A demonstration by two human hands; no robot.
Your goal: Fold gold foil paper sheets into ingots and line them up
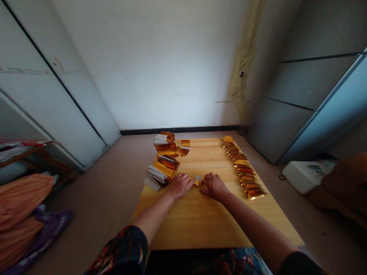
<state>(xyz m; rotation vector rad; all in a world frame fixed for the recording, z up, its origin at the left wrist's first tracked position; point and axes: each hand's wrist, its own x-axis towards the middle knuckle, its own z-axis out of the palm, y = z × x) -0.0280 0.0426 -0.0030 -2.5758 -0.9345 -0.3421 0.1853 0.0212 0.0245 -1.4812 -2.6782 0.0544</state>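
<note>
Curled stacks of gold-faced paper sheets lie along the left of a wooden tabletop, seemingly for easy reach. Beside them, the left hand, fingers bent close together, meets one end of a gold-and-grey paper piece between both hands, apparently steadying it. The right hand curls at its other end; whether either pinches, one cannot tell. Folded gold papers line the right side, closely rowed, likely to save space.
</note>
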